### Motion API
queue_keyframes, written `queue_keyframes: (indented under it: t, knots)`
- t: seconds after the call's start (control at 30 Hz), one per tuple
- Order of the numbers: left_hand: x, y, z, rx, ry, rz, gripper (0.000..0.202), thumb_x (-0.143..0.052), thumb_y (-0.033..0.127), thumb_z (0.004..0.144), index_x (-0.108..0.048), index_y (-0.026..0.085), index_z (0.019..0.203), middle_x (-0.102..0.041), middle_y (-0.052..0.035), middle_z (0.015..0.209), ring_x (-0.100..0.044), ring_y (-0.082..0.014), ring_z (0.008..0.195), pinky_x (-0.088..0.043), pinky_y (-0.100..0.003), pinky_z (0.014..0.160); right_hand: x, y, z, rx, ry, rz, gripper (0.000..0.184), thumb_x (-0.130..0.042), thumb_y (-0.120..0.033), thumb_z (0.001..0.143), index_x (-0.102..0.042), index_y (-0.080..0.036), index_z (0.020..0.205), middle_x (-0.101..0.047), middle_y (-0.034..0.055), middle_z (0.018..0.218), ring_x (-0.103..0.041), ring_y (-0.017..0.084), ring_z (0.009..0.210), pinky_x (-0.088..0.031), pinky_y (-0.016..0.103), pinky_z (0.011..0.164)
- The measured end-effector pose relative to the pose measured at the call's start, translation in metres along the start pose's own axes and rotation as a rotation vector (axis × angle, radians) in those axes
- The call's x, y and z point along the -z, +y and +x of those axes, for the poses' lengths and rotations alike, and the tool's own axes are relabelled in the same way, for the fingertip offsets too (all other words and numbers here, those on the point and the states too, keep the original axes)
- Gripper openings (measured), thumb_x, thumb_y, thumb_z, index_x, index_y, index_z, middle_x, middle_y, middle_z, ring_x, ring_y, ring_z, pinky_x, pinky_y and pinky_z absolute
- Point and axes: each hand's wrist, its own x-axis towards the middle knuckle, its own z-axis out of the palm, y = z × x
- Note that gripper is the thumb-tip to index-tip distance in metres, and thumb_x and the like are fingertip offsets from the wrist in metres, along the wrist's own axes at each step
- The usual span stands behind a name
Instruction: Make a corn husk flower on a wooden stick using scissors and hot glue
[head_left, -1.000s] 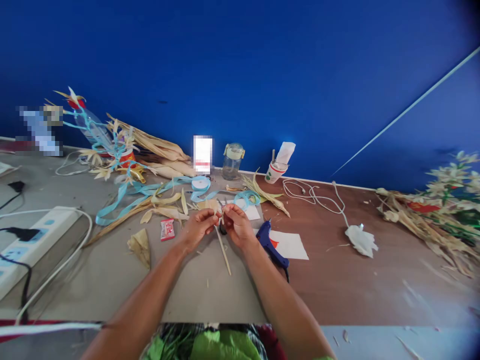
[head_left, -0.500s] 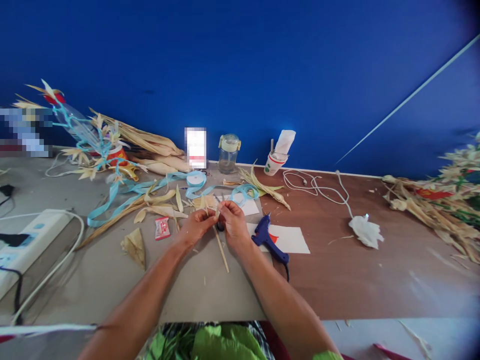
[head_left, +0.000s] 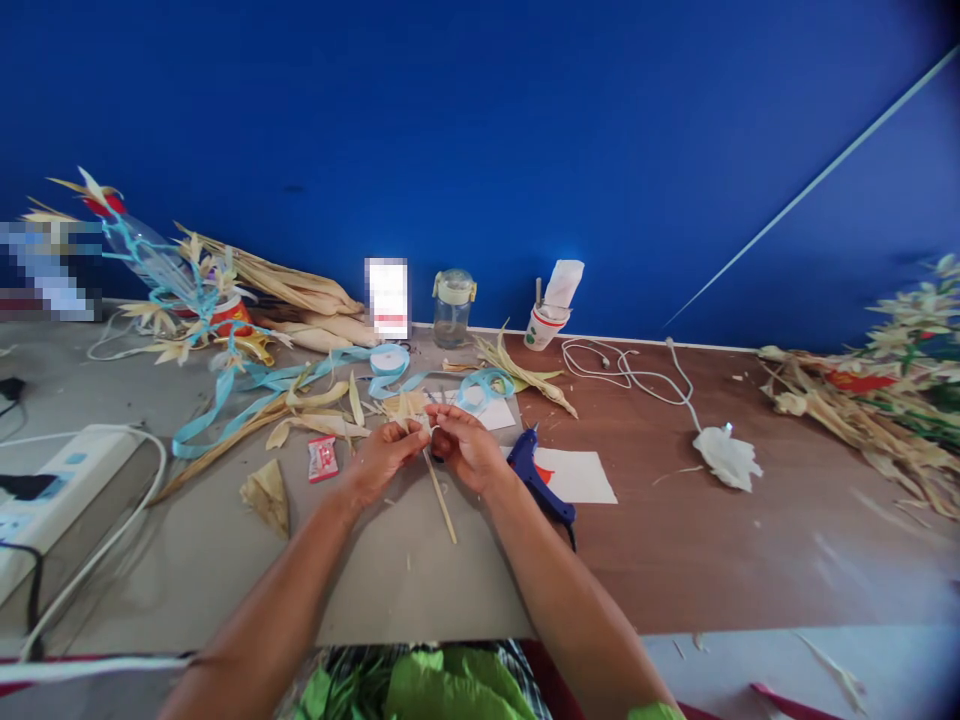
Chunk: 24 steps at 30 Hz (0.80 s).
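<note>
My left hand (head_left: 382, 458) and my right hand (head_left: 466, 445) meet above the middle of the table, fingers pinched together at the top end of a thin wooden stick (head_left: 440, 494). The stick slants down toward me from between the fingertips. A small pale bit of dried husk shows at the pinch, too small to make out well. Just behind the hands lie dried husk leaves (head_left: 324, 412) and a light blue ribbon (head_left: 247, 392) with its roll (head_left: 389, 359).
A blue glue gun (head_left: 538, 476) lies right of my right hand on white paper (head_left: 577, 476). A glass jar (head_left: 453, 308), a paper cup (head_left: 544, 325), a white cable (head_left: 630, 375), a power strip (head_left: 52, 485) at left and husk bundles (head_left: 862, 420) at right line the table.
The view has drifted slightly; my hands stay together on the stick's top end, with the right fingers shifting a little over the pinch.
</note>
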Motion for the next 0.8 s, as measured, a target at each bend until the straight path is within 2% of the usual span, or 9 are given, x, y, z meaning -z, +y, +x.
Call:
queue_keyframes:
  t: [0.1, 0.2, 0.37, 0.53, 0.8]
  knots:
    - [0.002, 0.000, -0.002, 0.056, -0.079, -0.022, 0.032, -0.075, 0.042, 0.064, -0.058, 0.014, 0.061, -0.040, 0.0048, 0.049, -0.028, -0.0051, 0.045, -0.017, -0.023, 0.045, 0.000, -0.005, -0.004, -0.074, -0.100, -0.049, 0.023, -0.076, -0.025, 0.060, -0.069, -0.016, 0.080, -0.060, -0.0028, 0.061, -0.045, 0.005, 0.047, -0.034, 0.018, 0.047]
    - [0.004, 0.001, -0.004, 0.108, -0.103, -0.019, 0.033, -0.076, 0.041, 0.062, -0.057, 0.014, 0.058, -0.040, 0.0043, 0.048, -0.030, -0.0052, 0.045, -0.017, -0.022, 0.045, 0.001, -0.011, -0.008, -0.093, -0.172, -0.100, 0.024, -0.079, -0.029, 0.059, -0.069, -0.016, 0.077, -0.066, 0.0004, 0.069, -0.055, 0.009, 0.058, -0.040, 0.020, 0.055]
    - [0.004, 0.004, -0.006, 0.111, -0.135, -0.015, 0.033, -0.076, 0.042, 0.062, -0.058, 0.014, 0.062, -0.041, 0.0048, 0.050, -0.030, -0.0051, 0.046, -0.018, -0.021, 0.045, 0.007, -0.014, -0.008, -0.082, -0.226, -0.146, 0.025, -0.082, -0.027, 0.057, -0.068, -0.016, 0.074, -0.064, -0.0013, 0.070, -0.054, 0.008, 0.059, -0.041, 0.021, 0.059]
    - [0.001, 0.007, -0.005, 0.049, -0.093, -0.037, 0.031, -0.075, 0.041, 0.063, -0.060, 0.014, 0.068, -0.046, 0.0040, 0.057, -0.030, -0.0046, 0.048, -0.021, -0.021, 0.046, 0.007, -0.011, -0.005, -0.028, -0.143, -0.055, 0.026, -0.082, -0.026, 0.056, -0.062, -0.017, 0.069, -0.058, -0.0041, 0.065, -0.047, 0.006, 0.052, -0.038, 0.020, 0.054]
    - [-0.001, 0.006, -0.001, -0.060, 0.025, 0.029, 0.032, -0.072, 0.042, 0.067, -0.064, 0.013, 0.076, -0.040, 0.0051, 0.054, -0.030, -0.0056, 0.048, -0.020, -0.022, 0.047, 0.003, -0.006, 0.000, 0.061, 0.016, 0.016, 0.029, -0.080, -0.027, 0.057, -0.055, -0.017, 0.068, -0.049, -0.0081, 0.053, -0.035, 0.003, 0.041, -0.028, 0.018, 0.044]
